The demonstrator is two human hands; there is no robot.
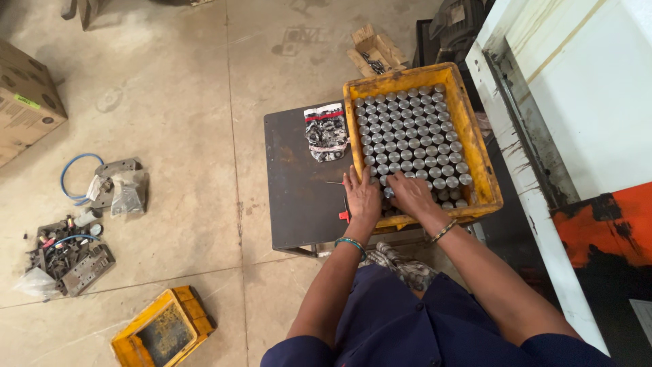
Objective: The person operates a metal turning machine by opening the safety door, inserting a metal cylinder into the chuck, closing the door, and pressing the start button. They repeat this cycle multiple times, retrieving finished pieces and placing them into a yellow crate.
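Note:
A yellow plastic crate [475, 143] stands on a dark metal table [292, 183], packed with several upright shiny metal cylinders [411, 132] in rows. My left hand [362, 198] rests flat at the crate's near left corner, fingers spread over the rim and the table. My right hand [412, 196] lies palm down inside the crate on the nearest cylinders; whether it grips one is hidden. Both wrists wear bracelets.
A crumpled plastic bag of small dark parts [326, 131] lies on the table left of the crate, and a small red-handled tool [345, 215] by my left hand. Floor: another yellow crate [163, 331], scrap metal parts [68, 251], cardboard boxes [27, 102]. A white machine [577, 122] stands right.

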